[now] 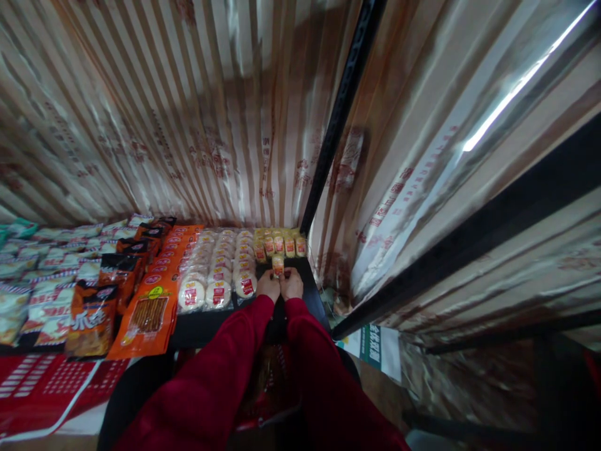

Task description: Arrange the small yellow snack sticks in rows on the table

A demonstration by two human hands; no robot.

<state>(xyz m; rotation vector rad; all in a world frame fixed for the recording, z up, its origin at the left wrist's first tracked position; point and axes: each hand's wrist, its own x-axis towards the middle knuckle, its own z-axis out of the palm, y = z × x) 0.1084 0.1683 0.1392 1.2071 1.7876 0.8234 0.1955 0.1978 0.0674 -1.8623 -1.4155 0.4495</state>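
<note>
My left hand (268,287) and my right hand (292,285) meet over the shelf, fingers closed on the lower edge of a small yellow snack packet (278,264) with a red label. It stands upright between them. Just behind it, matching small yellow packets (290,245) line the back corner of the shelf. To the left of my hands run rows of round white wrapped crackers (218,294) with red and yellow labels. The nearest cracker row almost touches my left hand.
The black shelf (199,330) also carries orange bags of brown sticks (149,312), black-and-orange snack bags (92,318) and white snack bags (49,312). A black post (335,128) rises behind the corner. Below left is a red basket (28,385). Shiny plastic sheeting (220,125) hangs behind.
</note>
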